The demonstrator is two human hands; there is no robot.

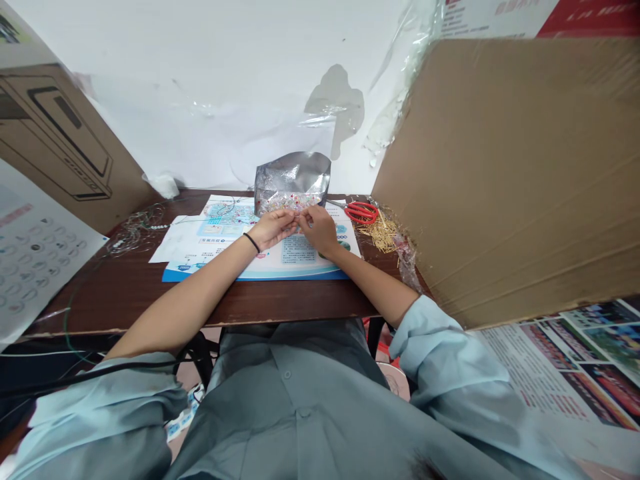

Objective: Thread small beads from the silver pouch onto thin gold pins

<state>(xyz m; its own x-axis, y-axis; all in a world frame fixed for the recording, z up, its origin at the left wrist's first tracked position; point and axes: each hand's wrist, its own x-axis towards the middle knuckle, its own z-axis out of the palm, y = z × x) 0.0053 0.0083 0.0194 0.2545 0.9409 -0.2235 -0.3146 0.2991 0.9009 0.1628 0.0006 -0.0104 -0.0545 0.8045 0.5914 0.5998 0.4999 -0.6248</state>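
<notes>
My left hand (pixel 274 228), with a black band round the wrist, meets my right hand (pixel 319 230) over the printed sheets. The fingertips of both are pinched together. Whatever sits between them is too small to make out. Just behind my hands stands an open silvery bag (pixel 293 175), with many small clear and coloured beads (pixel 290 201) showing in its front. Under my hands lies a blue-and-white printed sheet (pixel 260 267). A thin strand with a few pale beads (pixel 159 227) runs across the papers on the left.
Scissors with red handles (pixel 361 213) lie right of the bag, beside a heap of thin golden sticks (pixel 381 235) and a crumpled clear wrapper (pixel 406 255). Tangled clear thread (pixel 133 233) covers the table's left end. Cardboard panels (pixel 510 167) flank the dark wooden table (pixel 300 307).
</notes>
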